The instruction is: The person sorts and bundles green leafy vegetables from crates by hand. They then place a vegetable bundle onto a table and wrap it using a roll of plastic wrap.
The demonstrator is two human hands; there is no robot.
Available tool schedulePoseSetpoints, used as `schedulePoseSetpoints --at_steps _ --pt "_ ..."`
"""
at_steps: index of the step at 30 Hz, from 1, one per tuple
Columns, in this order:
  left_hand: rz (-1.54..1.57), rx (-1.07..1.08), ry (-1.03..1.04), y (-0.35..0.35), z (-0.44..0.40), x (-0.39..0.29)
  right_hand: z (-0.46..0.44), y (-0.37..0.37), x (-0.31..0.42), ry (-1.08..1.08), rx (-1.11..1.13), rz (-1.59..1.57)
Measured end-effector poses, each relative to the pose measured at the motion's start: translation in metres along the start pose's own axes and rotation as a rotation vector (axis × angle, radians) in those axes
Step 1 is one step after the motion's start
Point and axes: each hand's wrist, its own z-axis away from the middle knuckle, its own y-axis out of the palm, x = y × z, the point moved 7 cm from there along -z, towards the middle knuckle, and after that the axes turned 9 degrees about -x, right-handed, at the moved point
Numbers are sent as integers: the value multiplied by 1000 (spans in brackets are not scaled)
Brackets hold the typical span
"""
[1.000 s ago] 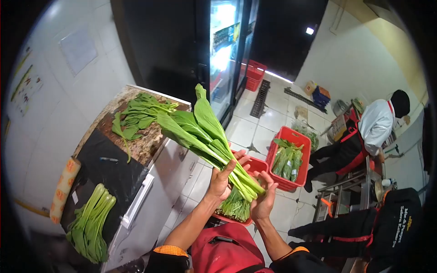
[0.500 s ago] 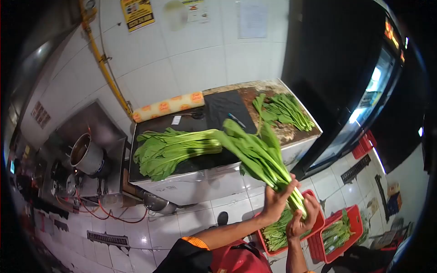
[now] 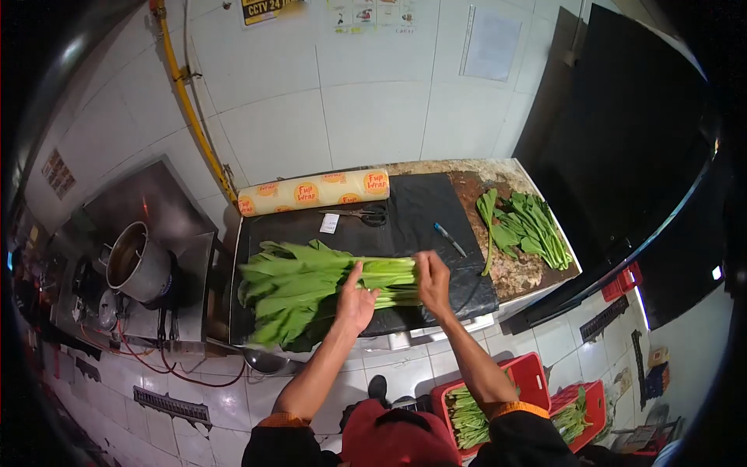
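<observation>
Greens [image 3: 311, 265], held aloft half a second ago, are now lying on the black-covered counter [image 3: 424, 204], joining the bunch there, right hand [image 3: 433, 284] clasping stalk ends, left hand [image 3: 358, 305] resting against stems, fingers loosely parted

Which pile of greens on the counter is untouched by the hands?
The smaller pile, at the right end of the counter; left hand and right hand touch the larger pile.

leafy greens [image 3: 303, 284] | broad green leaves, long pale-green stalks | stalks bunched side by side, leaves overlapping, some tips blurred | lying flat, leaves spread leftward, stalk ends pointing right | on counter [image 3: 513, 286], leaves reaching near its front edge
</observation>
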Motion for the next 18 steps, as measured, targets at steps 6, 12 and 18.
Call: schedulePoseSetpoints --at_steps 6,12,18 --pt "76 44 -67 9 9 -7 22 -1 -17 -125 -139 143" --pt "247 57 60 -15 -11 -47 20 12 -25 -125 -109 140" --pt "-324 10 -174 -34 29 -43 18 4 -35 -89 -132 238"
